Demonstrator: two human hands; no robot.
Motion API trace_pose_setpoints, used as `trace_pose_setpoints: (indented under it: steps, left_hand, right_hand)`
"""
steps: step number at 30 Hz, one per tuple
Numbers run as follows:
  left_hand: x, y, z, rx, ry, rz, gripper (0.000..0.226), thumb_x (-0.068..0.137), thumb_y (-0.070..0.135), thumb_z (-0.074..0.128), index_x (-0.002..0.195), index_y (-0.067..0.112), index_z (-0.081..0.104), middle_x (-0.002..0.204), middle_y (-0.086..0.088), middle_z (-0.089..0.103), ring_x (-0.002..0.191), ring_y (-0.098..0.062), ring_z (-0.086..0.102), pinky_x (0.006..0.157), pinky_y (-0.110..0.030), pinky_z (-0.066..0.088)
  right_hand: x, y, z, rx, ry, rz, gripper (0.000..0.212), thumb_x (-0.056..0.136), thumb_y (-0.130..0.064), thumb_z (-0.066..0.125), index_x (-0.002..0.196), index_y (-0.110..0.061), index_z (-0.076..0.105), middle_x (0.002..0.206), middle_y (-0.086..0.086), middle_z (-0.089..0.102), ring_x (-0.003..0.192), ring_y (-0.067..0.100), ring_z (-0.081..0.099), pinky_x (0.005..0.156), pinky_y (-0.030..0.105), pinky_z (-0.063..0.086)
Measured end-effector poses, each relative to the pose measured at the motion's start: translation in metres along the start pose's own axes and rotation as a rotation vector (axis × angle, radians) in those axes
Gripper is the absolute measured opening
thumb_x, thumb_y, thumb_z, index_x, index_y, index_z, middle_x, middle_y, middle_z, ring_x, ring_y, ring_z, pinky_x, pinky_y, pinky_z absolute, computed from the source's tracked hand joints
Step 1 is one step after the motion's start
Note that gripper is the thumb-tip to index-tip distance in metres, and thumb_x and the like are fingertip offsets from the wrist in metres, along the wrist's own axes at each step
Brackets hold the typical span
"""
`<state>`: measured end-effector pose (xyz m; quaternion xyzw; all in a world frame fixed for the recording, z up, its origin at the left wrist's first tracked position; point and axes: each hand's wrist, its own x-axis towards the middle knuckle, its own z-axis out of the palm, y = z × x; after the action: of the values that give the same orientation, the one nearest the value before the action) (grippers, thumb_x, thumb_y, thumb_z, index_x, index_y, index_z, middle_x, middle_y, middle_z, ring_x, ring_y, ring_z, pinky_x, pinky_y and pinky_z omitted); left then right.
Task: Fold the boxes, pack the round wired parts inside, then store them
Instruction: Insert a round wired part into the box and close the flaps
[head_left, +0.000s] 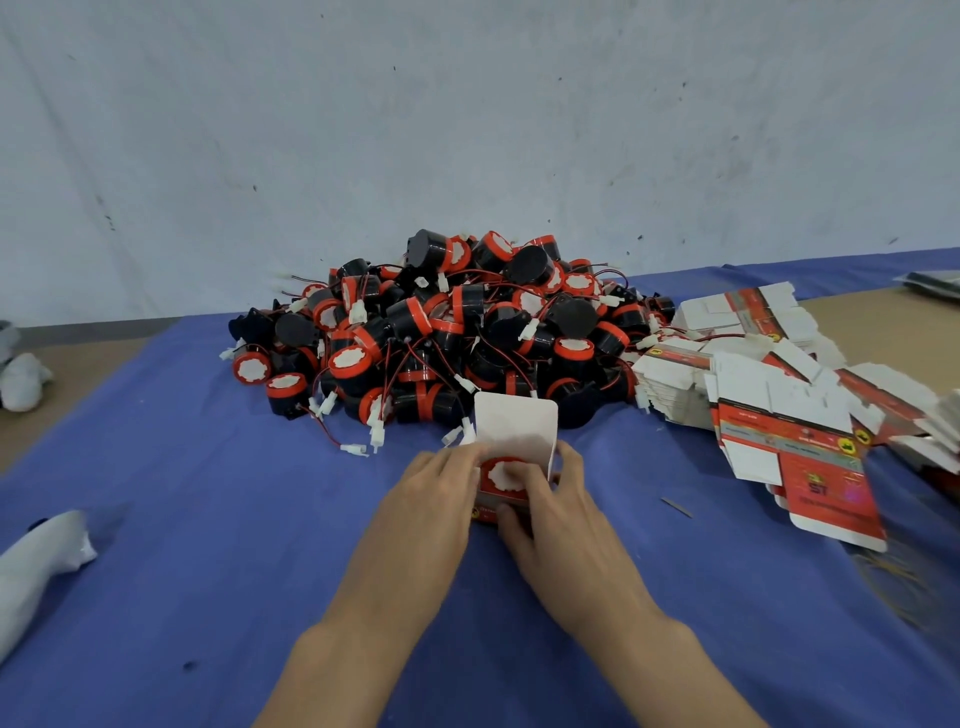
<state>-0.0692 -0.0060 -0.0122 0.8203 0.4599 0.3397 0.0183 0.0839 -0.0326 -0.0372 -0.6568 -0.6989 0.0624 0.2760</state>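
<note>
A small red and white box (511, 428) stands on the blue cloth in front of me, its white top flap raised. Inside it sits a round part (500, 474) with a red rim and white centre. My left hand (434, 499) grips the box's left side. My right hand (553, 512) holds its right side, thumb low on the front, with a finger resting on the part. Behind the box lies a big pile of black and red round wired parts (441, 332). Several flat unfolded boxes (769, 415) are stacked at the right.
The blue cloth (218, 545) covers the table's middle, with bare brown tabletop (878, 332) at far right and left. A white cloth bundle (41, 551) lies at the left edge, another (21, 379) further back. A pale wall stands right behind the pile.
</note>
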Motion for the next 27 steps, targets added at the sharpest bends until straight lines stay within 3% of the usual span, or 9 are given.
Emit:
trace_pose_setpoints:
  steps: [3, 6, 10, 18, 20, 24, 27]
  left_hand:
    - [-0.003, -0.01, 0.0, -0.035, 0.015, -0.034, 0.058, 0.092, 0.0, 0.062, 0.132, 0.038, 0.046, 0.102, 0.01, 0.051, 0.081, -0.008, 0.063, 0.07, -0.032, 0.059]
    - [0.0, -0.013, 0.004, -0.038, 0.007, -0.019, 0.07, 0.086, -0.008, 0.064, 0.135, 0.038, 0.044, 0.102, 0.008, 0.051, 0.076, -0.009, 0.062, 0.065, -0.032, 0.058]
    - [0.006, -0.009, 0.015, 0.091, -0.016, 0.063, 0.074, 0.077, -0.015, 0.066, 0.14, 0.021, 0.051, 0.114, 0.006, 0.055, 0.102, -0.01, 0.053, 0.084, -0.025, 0.055]
    - [0.009, -0.006, 0.017, 0.353, 0.055, 0.102, 0.062, 0.053, -0.01, 0.084, 0.107, 0.018, 0.073, 0.082, 0.006, 0.069, 0.074, -0.022, 0.061, 0.063, -0.034, 0.05]
    - [0.006, -0.006, 0.018, 0.354, 0.015, 0.105, 0.06, 0.054, -0.008, 0.084, 0.106, 0.019, 0.074, 0.078, 0.008, 0.071, 0.069, -0.02, 0.061, 0.061, -0.033, 0.049]
    - [0.004, -0.003, 0.016, 0.377, -0.037, 0.074, 0.053, 0.075, 0.006, 0.074, 0.124, 0.023, 0.065, 0.072, 0.009, 0.069, 0.063, -0.017, 0.057, 0.062, -0.028, 0.04]
    - [0.0, 0.001, 0.015, 0.438, -0.083, 0.08, 0.057, 0.084, 0.014, 0.064, 0.139, 0.022, 0.052, 0.076, 0.009, 0.069, 0.074, -0.017, 0.059, 0.069, -0.028, 0.04]
  right_hand:
    - [0.0, 0.002, -0.001, 0.012, 0.006, -0.009, 0.034, 0.104, -0.042, 0.046, 0.137, -0.037, 0.041, 0.15, -0.008, 0.009, 0.11, 0.017, 0.057, 0.072, 0.023, 0.047]
    - [0.001, 0.005, -0.002, 0.029, 0.018, -0.027, 0.031, 0.103, -0.041, 0.049, 0.133, -0.037, 0.044, 0.144, -0.011, 0.013, 0.104, 0.015, 0.058, 0.068, 0.02, 0.043]
    - [0.002, 0.008, 0.0, 0.015, 0.025, -0.038, 0.033, 0.103, -0.042, 0.049, 0.135, -0.037, 0.045, 0.148, -0.007, 0.014, 0.104, 0.016, 0.06, 0.07, 0.023, 0.048]
    - [0.004, 0.013, 0.002, 0.037, 0.027, -0.055, 0.033, 0.103, -0.039, 0.052, 0.135, -0.037, 0.046, 0.153, -0.007, 0.013, 0.108, 0.016, 0.06, 0.076, 0.028, 0.054]
    - [0.004, 0.014, 0.002, 0.05, 0.029, -0.061, 0.035, 0.102, -0.038, 0.052, 0.136, -0.038, 0.046, 0.152, -0.009, 0.013, 0.109, 0.015, 0.06, 0.076, 0.028, 0.054]
    - [0.005, 0.015, 0.003, 0.065, 0.021, -0.044, 0.038, 0.102, -0.04, 0.052, 0.14, -0.038, 0.046, 0.157, -0.01, 0.009, 0.115, 0.016, 0.06, 0.081, 0.03, 0.055]
    - [0.005, 0.016, 0.003, 0.084, 0.02, -0.049, 0.038, 0.103, -0.044, 0.051, 0.14, -0.038, 0.045, 0.157, -0.012, 0.01, 0.115, 0.014, 0.06, 0.083, 0.027, 0.053]
